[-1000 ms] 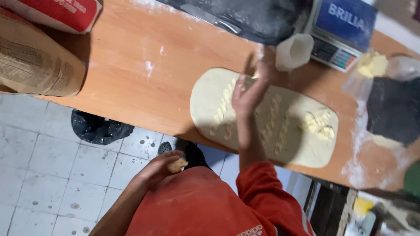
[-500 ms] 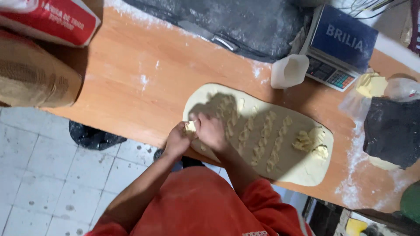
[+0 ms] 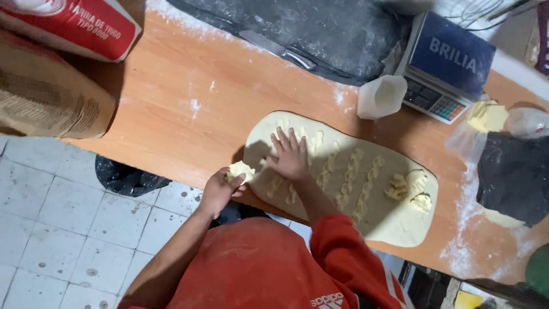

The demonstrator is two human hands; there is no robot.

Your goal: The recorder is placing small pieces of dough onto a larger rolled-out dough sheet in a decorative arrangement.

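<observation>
My left hand (image 3: 220, 189) hangs off the near edge of the bench (image 3: 171, 109), over the tiled floor (image 3: 51, 217), its fingers pinched around a small lump of butter (image 3: 240, 170). As I judge it, that is the first risk — nothing is under the lump, so a soft grip or a greasy slip drops it to the tiles.

Just at two o'clock from it, my right hand (image 3: 290, 157) lies flat on the rolled dough sheet (image 3: 343, 177), fingers (image 3: 281, 139) spread, palm down. Pressing too hard there could thin or tear the sheet, and the sheet's near side already runs right along the bench edge, so a sideways push might drag it over.

Further along the sheet toward three o'clock are rows of butter dabs (image 3: 349, 183), then a loose heap of butter pieces (image 3: 409, 189) near its right end. A sweeping sleeve could smear these.

Room is lopsided. Toward ten o'clock the wood is bare up to the brown paper sack (image 3: 46, 97) and the red flour bag (image 3: 74, 26). At one o'clock the white plastic cup (image 3: 380, 96) stands close beyond the sheet, with the kitchen scale (image 3: 446, 66) touching or just beside it — a far reach could tip the cup. The dark floured cloth (image 3: 326, 34) closes the back.
</observation>
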